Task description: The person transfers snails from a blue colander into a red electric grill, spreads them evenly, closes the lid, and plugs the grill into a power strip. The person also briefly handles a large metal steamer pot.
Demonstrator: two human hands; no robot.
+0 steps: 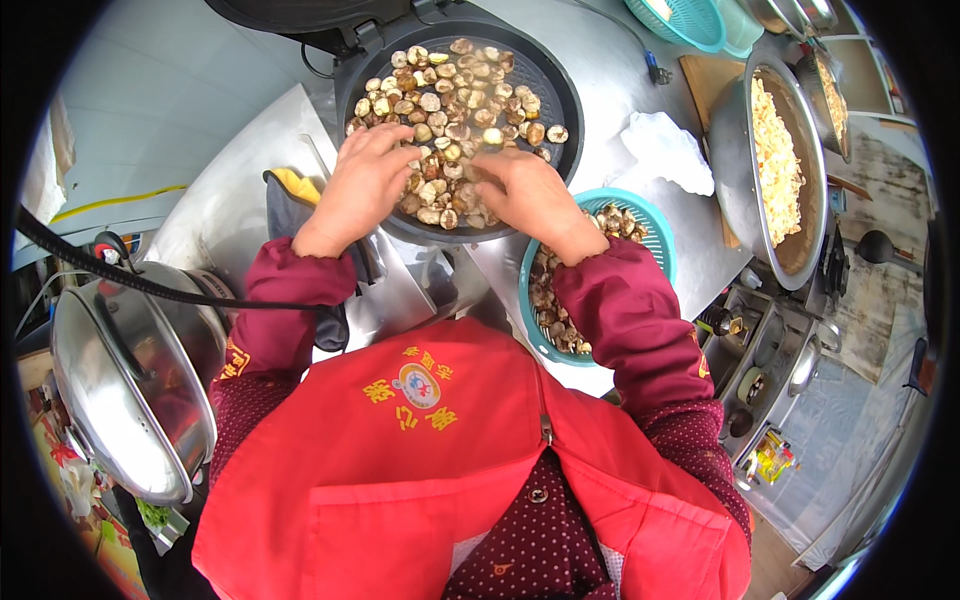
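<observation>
Many small round brown-and-white pieces of food (439, 101), perhaps chestnuts or mushrooms, lie in a round black electric griddle (574, 120) with its lid raised. Faint steam hangs over them. At the griddle's near left edge, my left hand (364, 180) rests over the pieces with its fingers apart. My right hand (525, 191) touches the pieces near the griddle's middle right, its fingers bent; whether it grips a piece is hidden. Below my right forearm stands a teal plastic basket (664, 247) with more brown pieces.
A crumpled white plastic bag (667, 154) lies right of the griddle. Beyond it, a large metal bowl (731, 169) holds pale shredded food. A blue-ended power plug (658, 73) lies on the metal table. A lidded steel pot (142, 375) stands left, with a black cable (172, 289) crossing above it.
</observation>
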